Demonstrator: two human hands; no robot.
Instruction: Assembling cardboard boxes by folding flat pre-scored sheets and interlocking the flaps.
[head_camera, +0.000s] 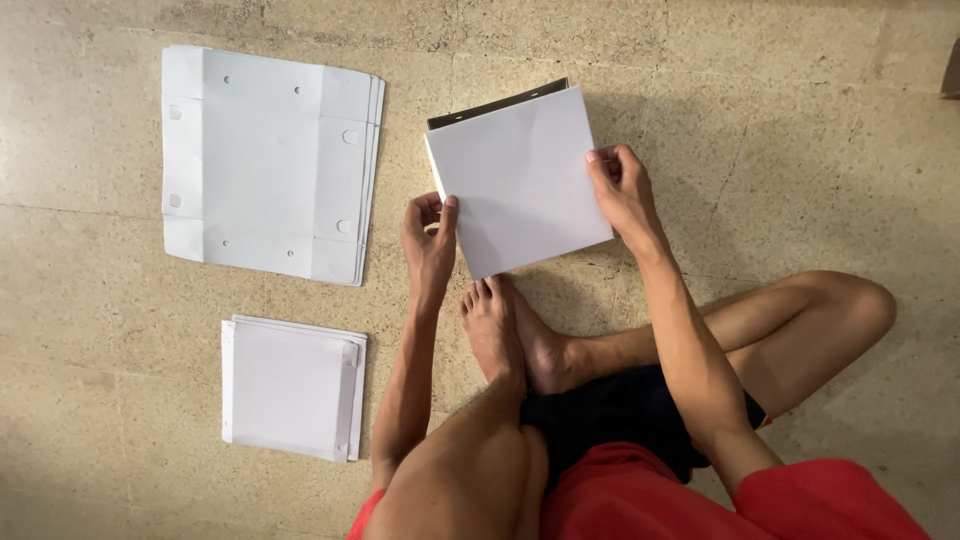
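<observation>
Floor (700, 60): speckled stone, and it carries everything here; the person sits cross-legged at its near edge, bare feet tucked in front.
Flat stack (268, 160): the biggest pile, unfolded white card blanks with punched holes and tabs, lying toward the far left corner of the floor; untouched, so by my reading this is what is left to fold.
Folded box (520, 178): white and square, tilted a little, just ahead of the feet near the middle of the floor; its dark inner edge shows along the far side, so I judge it assembled or nearly so, with the top panel being set.
Small stack (292, 388): folded white pieces, neatly squared, on the left toward the near edge; these look like finished work, though how many lie there I cannot tell.
Right hand (620, 185): fingers curled over the box's right edge, clasping it.
Left hand (430, 235): thumb and fingers pinching the box's left edge, near its lower corner.
</observation>
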